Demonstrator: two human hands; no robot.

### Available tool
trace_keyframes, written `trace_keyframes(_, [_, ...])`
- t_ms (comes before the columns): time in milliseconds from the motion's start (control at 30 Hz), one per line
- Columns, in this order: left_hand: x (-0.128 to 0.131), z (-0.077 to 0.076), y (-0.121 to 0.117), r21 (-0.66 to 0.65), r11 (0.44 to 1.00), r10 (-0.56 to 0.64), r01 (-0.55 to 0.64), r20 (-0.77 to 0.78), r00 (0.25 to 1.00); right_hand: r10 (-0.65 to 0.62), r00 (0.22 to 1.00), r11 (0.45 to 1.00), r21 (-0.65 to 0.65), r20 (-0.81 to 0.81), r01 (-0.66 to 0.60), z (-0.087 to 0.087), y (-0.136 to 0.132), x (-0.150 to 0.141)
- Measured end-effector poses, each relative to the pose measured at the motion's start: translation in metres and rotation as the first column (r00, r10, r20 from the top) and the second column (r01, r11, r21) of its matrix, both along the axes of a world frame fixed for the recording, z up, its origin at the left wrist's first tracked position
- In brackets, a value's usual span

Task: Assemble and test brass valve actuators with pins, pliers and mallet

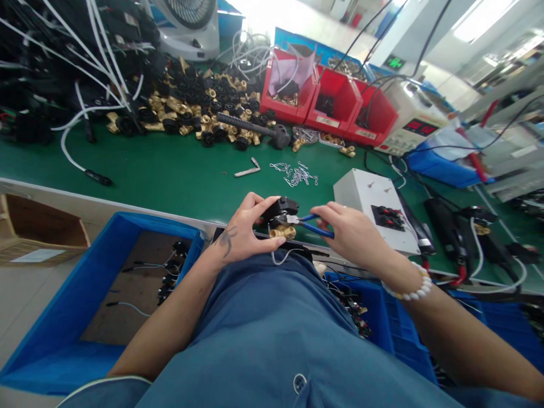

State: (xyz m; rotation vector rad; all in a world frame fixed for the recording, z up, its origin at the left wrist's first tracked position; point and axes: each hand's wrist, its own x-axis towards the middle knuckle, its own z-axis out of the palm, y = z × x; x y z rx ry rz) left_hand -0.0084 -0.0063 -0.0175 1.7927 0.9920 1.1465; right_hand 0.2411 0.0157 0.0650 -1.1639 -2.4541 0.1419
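My left hand grips a valve assembly with a black housing on top and a brass valve body below, close to my waist at the bench's front edge. A grey cable curls down from it. In my right hand are blue-handled pliers, their jaws against the assembly between housing and brass. The exact spot they grip is hidden. On the green bench beyond lie a scatter of small metal clips and a bent metal piece.
Many brass valves with black parts pile up at the back left, beside white cables. Red bins and a power supply stand behind. A white box is at right; a blue crate stands lower left.
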Motion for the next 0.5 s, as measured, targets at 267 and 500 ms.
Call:
trace_keyframes(267, [0.001, 0.001, -0.002, -0.025, 1.0, 0.007, -0.006, 0.032, 0.999, -0.262, 0.869, 0.937, 0.105, -0.42, 0.333, 0.011, -0.004, -0.005])
trace_keyframes(500, [0.001, 0.0, -0.002, -0.015, 1.0, 0.004, -0.004, 0.021, 1.0, -0.152, 0.983, 0.988, 0.024, -0.104, 0.156, 0.013, -0.003, 0.0])
